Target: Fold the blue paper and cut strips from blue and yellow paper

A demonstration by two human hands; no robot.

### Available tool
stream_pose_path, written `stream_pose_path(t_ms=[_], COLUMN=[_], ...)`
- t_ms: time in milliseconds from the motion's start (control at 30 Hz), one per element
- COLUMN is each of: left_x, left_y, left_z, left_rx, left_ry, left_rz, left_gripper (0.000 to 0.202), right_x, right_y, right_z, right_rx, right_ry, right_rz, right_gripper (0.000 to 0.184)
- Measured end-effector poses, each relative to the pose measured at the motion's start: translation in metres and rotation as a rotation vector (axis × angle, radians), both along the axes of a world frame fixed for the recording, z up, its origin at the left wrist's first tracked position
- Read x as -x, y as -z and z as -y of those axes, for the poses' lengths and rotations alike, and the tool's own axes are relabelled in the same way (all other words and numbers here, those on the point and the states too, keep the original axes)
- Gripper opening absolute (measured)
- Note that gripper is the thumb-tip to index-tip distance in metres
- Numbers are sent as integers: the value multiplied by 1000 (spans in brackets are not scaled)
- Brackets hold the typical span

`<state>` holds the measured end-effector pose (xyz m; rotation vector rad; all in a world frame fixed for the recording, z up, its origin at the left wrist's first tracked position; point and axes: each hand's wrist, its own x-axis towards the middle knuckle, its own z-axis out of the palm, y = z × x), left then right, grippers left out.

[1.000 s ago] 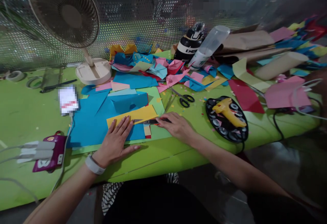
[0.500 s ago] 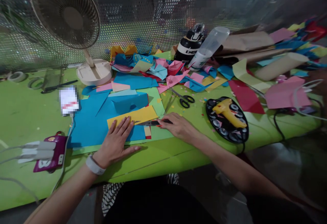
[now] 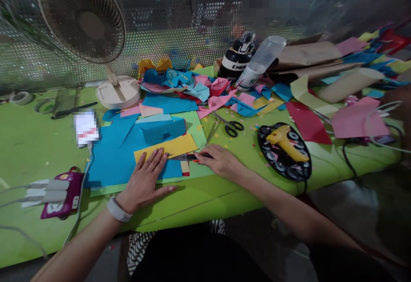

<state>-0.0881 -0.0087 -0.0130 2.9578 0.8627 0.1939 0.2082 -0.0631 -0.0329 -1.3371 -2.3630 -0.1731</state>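
My left hand [image 3: 147, 175] lies flat with its fingers spread, pressing the lower left part of a yellow paper strip [image 3: 180, 145]. The strip rests on a large blue paper sheet [image 3: 109, 162], over a light green sheet [image 3: 202, 166]. My right hand [image 3: 221, 162] is closed around the dark handle of scissors [image 3: 184, 157], which have a touch of red-orange. Their blades point left along the strip's lower edge, close to my left fingertips. The fingers partly hide the handles, and how far the blades are apart is hard to make out.
Black-handled scissors [image 3: 233, 127] and a yellow glue gun [image 3: 287, 144] on a black tray [image 3: 272, 168] lie to the right. Behind are folded paper pieces [image 3: 192, 85], bottles [image 3: 236, 61] and a fan [image 3: 118, 91]. At left are a phone [image 3: 86, 125] and a purple power block [image 3: 69, 196].
My right hand and the scissors have shifted slightly left along the yellow strip. My left hand stays in place on the paper.
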Motion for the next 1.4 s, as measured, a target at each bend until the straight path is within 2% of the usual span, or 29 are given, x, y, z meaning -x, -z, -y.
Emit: stream_pose_path(t_ms=[400, 733, 1033, 1400], left_x=[-2, 1, 12, 8], left_y=[0, -5, -2, -3], left_z=[-2, -1, -1, 6], left_rx=[-36, -68, -86, -61], left_ry=[18, -5, -27, -45], left_rz=[-15, 18, -4, 1], left_gripper=[87, 92, 95, 94], right_x=[1, 1, 0, 7], right_y=[-4, -1, -1, -3], right_z=[1, -1, -1, 0], right_rx=[-86, -87, -66, -55], right_ry=[5, 11, 20, 13], right_rz=[77, 17, 28, 24], right_gripper=[24, 24, 24, 24])
